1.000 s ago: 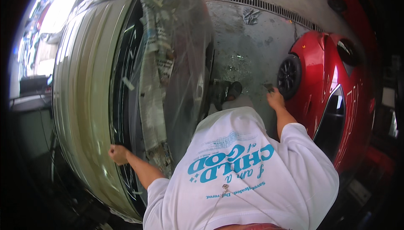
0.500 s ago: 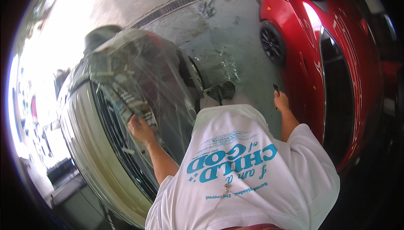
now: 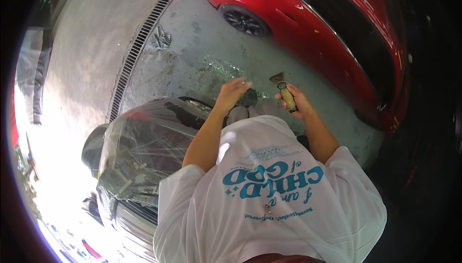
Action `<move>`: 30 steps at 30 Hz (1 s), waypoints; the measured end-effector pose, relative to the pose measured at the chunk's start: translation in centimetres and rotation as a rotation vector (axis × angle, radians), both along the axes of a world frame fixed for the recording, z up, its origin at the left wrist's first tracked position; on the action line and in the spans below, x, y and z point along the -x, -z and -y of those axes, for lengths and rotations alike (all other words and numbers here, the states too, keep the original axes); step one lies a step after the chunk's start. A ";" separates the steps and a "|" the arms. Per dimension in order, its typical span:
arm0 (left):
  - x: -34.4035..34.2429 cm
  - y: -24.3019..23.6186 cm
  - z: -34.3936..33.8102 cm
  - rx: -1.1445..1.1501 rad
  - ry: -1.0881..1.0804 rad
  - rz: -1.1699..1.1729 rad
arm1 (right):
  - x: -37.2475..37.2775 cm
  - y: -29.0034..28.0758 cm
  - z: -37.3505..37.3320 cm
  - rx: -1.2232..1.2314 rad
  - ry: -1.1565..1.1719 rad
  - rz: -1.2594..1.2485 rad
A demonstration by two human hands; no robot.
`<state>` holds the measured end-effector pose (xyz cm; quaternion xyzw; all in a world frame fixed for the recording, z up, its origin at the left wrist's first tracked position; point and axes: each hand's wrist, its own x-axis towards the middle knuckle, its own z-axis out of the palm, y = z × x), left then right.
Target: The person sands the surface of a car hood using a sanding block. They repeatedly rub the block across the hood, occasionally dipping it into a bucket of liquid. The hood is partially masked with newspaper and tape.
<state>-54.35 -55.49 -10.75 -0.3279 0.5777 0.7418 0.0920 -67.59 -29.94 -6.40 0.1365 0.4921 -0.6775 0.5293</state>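
Note:
My right hand (image 3: 301,103) is wrapped round the worn, yellowish handle of a putty knife (image 3: 287,96). Its flared, dull metal blade points away from me. To the left of it, my left hand (image 3: 233,93) hovers in front of my body with the fingers stretched out, and nothing shows in it. A car (image 3: 144,142) covered in clear plastic film stands at my left. Some pale tape and paper show under or on the film, and the left hand is apart from it.
A red car (image 3: 308,36) stands at the far right, its dark wheel (image 3: 244,21) facing me. A slotted floor drain (image 3: 139,41) crosses the floor at the left. Crumpled grey sheeting (image 3: 161,37) lies near it, with a wet patch (image 3: 224,66) closer to me.
My view has turned toward the right. My left hand has left the covered car and come in front of my body. The right hand has lifted the putty knife into fuller view.

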 end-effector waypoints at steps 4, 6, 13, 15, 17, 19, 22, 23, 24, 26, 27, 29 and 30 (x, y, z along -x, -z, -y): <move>4.9 -1.8 -4.2 -0.074 0.145 -0.110 | -3.0 -0.9 0.8 -0.093 -0.051 -0.029; 6.4 -1.0 -4.5 0.176 0.126 -0.022 | -4.1 -0.5 0.3 -0.018 -0.028 0.000; 9.9 3.6 -0.7 0.390 0.087 0.160 | -8.0 2.9 -4.9 -0.202 0.308 -0.130; 10.2 3.3 -2.4 0.389 0.133 0.087 | -9.1 4.6 -6.9 -0.277 0.414 -0.166; 10.8 4.2 -4.6 0.432 0.230 0.053 | -9.5 5.4 -8.4 -0.361 0.477 -0.207; 11.5 4.1 -6.6 0.303 0.466 0.122 | -9.6 6.3 -9.4 -0.396 0.455 -0.252; 12.5 1.2 -12.2 0.167 0.704 0.348 | -9.7 8.9 -10.8 -0.498 0.369 -0.445; 12.5 0.5 -14.3 0.140 0.713 0.368 | -9.5 8.9 -10.6 -0.559 0.348 -0.537; 12.5 0.1 -16.3 0.111 0.720 0.386 | -9.0 8.9 -10.4 -0.623 0.323 -0.629; 11.0 0.3 -19.0 0.058 0.693 0.383 | -8.1 5.1 -10.3 -0.615 0.287 -0.616; 10.4 1.1 -20.0 0.034 0.665 0.347 | -8.3 4.3 -10.2 -0.606 0.289 -0.633; 10.6 4.3 -20.9 -0.079 0.589 0.336 | -9.0 6.6 -9.7 -0.561 0.384 -0.706; 10.4 7.0 -20.9 -0.175 0.546 0.367 | -10.2 9.9 -9.2 -0.524 0.470 -0.763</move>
